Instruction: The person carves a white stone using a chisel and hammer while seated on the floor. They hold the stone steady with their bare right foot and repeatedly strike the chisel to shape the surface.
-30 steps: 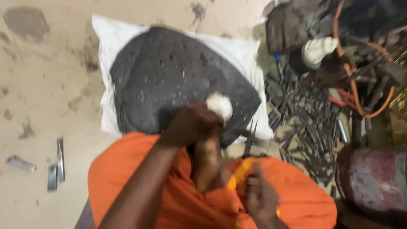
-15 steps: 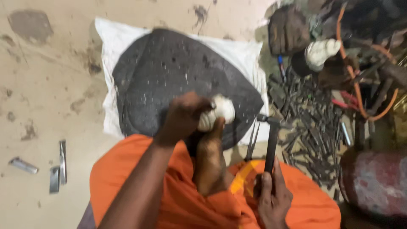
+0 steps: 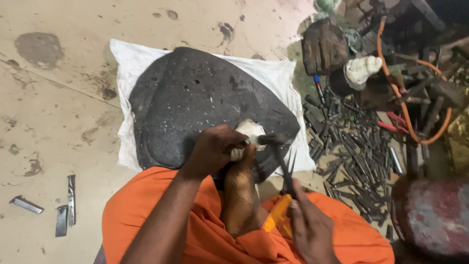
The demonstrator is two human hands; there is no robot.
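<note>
Head view. Left hand (image 3: 215, 149) is clamped on a small white object (image 3: 250, 133), pressed onto a dark, pitted stone slab (image 3: 195, 98). Right hand (image 3: 310, 230) grips the shaft of a hammer (image 3: 279, 156), whose dark head touches the white object. A bare foot (image 3: 239, 195) rests just below it. The slab lies on a white cloth (image 3: 132, 63). No labels legible. Metal punches (image 3: 351, 146) lie heaped at right beside an orange hose (image 3: 405, 127); flat metal strips (image 3: 63, 215) lie at left.
</note>
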